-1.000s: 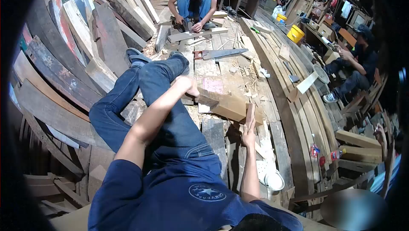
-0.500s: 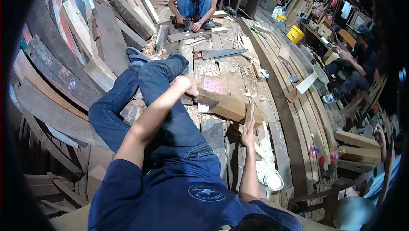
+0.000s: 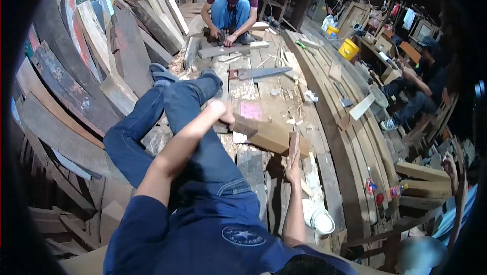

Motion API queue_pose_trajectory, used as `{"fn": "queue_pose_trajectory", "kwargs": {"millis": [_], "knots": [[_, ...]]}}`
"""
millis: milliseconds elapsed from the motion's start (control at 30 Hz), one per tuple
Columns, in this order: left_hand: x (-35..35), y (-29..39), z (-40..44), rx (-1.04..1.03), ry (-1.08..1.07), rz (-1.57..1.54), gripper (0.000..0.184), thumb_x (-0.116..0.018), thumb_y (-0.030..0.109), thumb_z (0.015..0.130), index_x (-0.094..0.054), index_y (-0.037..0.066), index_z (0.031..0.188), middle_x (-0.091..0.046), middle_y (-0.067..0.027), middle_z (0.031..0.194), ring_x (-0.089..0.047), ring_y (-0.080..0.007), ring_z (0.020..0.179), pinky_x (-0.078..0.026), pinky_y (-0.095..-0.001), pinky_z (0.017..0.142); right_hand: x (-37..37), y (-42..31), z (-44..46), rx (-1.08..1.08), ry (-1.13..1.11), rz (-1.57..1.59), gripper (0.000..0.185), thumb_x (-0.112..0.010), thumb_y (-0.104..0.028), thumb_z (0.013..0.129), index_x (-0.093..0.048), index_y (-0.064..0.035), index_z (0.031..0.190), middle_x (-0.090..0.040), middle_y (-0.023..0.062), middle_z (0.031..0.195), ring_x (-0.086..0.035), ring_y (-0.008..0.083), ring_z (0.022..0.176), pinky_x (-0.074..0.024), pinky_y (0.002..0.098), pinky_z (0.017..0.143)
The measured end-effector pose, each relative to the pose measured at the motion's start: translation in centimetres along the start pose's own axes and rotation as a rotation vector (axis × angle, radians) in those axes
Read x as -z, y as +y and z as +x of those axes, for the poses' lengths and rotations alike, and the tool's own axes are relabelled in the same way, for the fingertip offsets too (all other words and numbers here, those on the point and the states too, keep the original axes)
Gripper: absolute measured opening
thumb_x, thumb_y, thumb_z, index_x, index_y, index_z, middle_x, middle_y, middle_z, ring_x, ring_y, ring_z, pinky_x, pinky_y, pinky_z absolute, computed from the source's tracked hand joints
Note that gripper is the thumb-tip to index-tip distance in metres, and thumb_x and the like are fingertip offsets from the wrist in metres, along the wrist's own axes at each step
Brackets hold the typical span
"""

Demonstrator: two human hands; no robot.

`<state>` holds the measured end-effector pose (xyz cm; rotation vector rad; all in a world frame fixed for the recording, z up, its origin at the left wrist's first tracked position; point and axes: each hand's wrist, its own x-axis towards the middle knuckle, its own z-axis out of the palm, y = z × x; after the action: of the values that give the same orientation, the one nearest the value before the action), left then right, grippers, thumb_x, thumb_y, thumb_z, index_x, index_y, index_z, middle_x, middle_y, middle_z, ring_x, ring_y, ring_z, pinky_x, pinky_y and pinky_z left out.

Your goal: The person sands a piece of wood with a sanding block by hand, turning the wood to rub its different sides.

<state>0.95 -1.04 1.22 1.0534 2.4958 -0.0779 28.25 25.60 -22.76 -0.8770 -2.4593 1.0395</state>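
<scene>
A thick squared wooden block [image 3: 271, 136] lies slantwise over the floorboards beside my bent leg. My left hand [image 3: 223, 112] is closed at its far left end, with the fingertips partly hidden. At the block's right end, my right hand [image 3: 292, 167] grips a small flat piece of wood [image 3: 294, 145], held upright against the block. The contact between the two pieces is partly covered by my fingers. Beyond the block, a handsaw [image 3: 261, 72] with a reddish handle rests on the boards.
A person [image 3: 231, 14] squats ahead over a plank [image 3: 233, 49]. Another person [image 3: 423, 80] sits at the right, past long beams [image 3: 350, 138]. Boards [image 3: 71, 92] lean along the left. A white bucket [image 3: 321, 220] stands near my right forearm. A blurred head shows at bottom right.
The view has shifted slightly, so the saw, block and bucket sit a little differently in frame. Both hands keep their holds. The blurred head at bottom right has moved lower.
</scene>
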Motion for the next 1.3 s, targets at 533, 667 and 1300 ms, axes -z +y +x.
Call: {"fn": "queue_pose_trajectory", "kwargs": {"millis": [533, 667, 1300], "knots": [[-0.6, -0.3, 1.5, 0.053, -0.100, 0.037, 0.070, -0.077, 0.053, 0.066, -0.072, 0.004, 0.115, -0.069, -0.0152, 0.121, -0.066, -0.0287, 0.111, -0.052, -0.0401, 0.094, 0.9, -1.6, -0.4, -0.116, -0.068, -0.033, 0.075, -0.042, -0.044, 0.103, 0.004, -0.0265, 0.159, -0.058, 0.0373, 0.123, -0.060, 0.0569, 0.104, -0.0476, 0.0577, 0.090], [-0.9, -0.5, 1.8, 0.042, -0.057, 0.056, 0.069, -0.079, 0.051, 0.064, -0.072, 0.004, 0.114, -0.070, -0.0156, 0.119, -0.067, -0.0298, 0.108, -0.054, -0.0399, 0.091, 0.2, -0.5, -0.2, -0.027, -0.009, -0.057, 0.076, -0.045, -0.038, 0.103, 0.006, -0.0273, 0.159, -0.061, 0.0405, 0.113, -0.060, 0.0574, 0.102, -0.0481, 0.0584, 0.088], [-0.9, -0.6, 1.9, 0.053, -0.074, 0.033, 0.068, -0.079, 0.049, 0.063, -0.072, 0.006, 0.115, -0.071, -0.0149, 0.118, -0.068, -0.0296, 0.106, -0.054, -0.0393, 0.090, 0.6, -1.1, -0.1, -0.093, -0.064, -0.039, 0.076, -0.044, -0.039, 0.103, 0.004, -0.0252, 0.159, -0.054, 0.0362, 0.131, -0.059, 0.0559, 0.108, -0.0478, 0.0560, 0.093]]}}
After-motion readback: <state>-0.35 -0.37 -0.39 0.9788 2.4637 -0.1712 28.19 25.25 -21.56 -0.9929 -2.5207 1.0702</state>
